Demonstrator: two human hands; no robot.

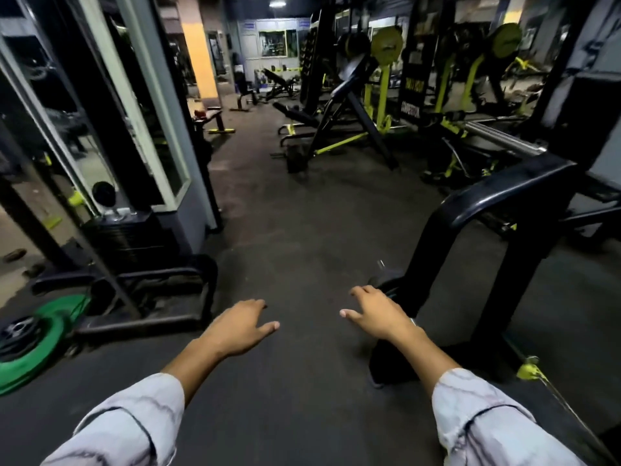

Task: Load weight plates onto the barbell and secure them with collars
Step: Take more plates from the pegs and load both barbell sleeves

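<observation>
1. While both sets of fingers (260, 306) hung spread and held nothing, the left hand (240, 326) and right hand (376, 311) reached forward.
2. A black weight plate (389, 284) leaned just beyond, probably the target.
3. Green plates (40, 334) lay left; the barbell sleeve (504, 137) sat well apart.

Dim gym, dark rubber floor (295, 210), orange pillar (200, 48), mirrored wall (60, 105), yellow-black machines (383, 95)
</observation>
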